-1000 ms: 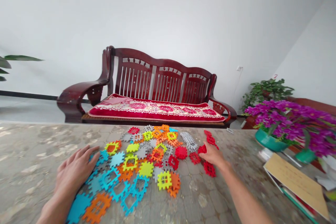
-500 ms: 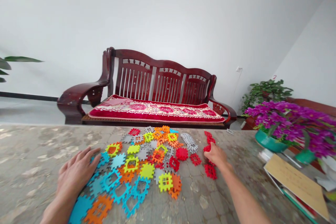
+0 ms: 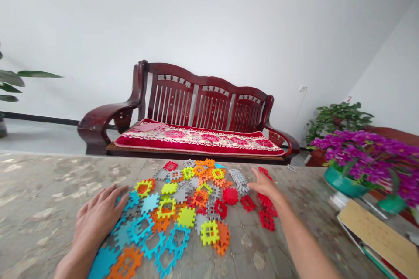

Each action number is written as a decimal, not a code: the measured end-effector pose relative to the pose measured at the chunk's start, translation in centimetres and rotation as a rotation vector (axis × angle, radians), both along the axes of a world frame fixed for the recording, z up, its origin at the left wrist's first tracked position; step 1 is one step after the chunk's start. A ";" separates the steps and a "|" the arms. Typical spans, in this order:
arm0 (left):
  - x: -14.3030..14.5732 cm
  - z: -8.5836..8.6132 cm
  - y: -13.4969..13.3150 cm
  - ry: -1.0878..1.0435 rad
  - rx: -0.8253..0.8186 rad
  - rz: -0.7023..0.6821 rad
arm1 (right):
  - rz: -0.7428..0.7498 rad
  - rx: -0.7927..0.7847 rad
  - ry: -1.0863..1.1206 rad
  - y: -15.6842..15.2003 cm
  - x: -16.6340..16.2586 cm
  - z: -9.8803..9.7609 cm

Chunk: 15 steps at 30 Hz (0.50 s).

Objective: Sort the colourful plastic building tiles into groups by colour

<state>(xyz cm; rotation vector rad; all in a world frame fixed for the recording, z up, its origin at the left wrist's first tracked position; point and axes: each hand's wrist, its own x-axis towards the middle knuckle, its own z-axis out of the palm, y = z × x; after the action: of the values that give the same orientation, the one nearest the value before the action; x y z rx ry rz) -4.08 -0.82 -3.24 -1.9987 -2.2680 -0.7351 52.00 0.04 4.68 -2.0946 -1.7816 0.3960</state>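
Note:
Many flat interlocking plastic tiles point(image 3: 183, 200) in blue, orange, green, grey and red lie spread on a stone-patterned table point(image 3: 39, 200). My left hand point(image 3: 98, 216) lies flat, fingers apart, on the blue tiles point(image 3: 144, 231) at the left of the pile. My right hand point(image 3: 265, 185) is stretched out with open fingers over the row of red tiles point(image 3: 266, 216), its fingertips near a stack of grey tiles point(image 3: 238, 178). Nothing shows in either hand.
A dark red wooden bench point(image 3: 203, 109) with a flowered cushion stands behind the table. At the right, a teal pot of purple flowers point(image 3: 363, 157) and a brown envelope on books point(image 3: 382, 237) rest on the table. A green plant point(image 3: 337, 117) stands behind them.
My right hand has moved away from me and slightly left, from the near red tiles toward the grey stack, its fingers opening. My left hand has stayed put. The view shifted slightly.

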 end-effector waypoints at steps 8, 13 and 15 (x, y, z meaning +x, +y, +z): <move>0.2 0.6 -0.5 0.007 -0.024 -0.010 | 0.209 -0.217 -0.155 6.2 -5.6 0.2; 0.4 0.9 -0.7 -0.002 -0.020 -0.008 | 0.203 -0.254 -0.196 7.1 -5.6 -0.6; 0.4 0.9 -0.7 0.006 -0.026 -0.009 | 0.210 -0.213 -0.202 6.8 -5.7 -0.7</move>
<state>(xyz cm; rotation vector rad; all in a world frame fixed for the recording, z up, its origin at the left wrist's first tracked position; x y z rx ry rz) -3.63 -1.50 -2.30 -2.0203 -2.2792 -0.7032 46.35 6.86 3.94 -2.1603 -2.1739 0.4625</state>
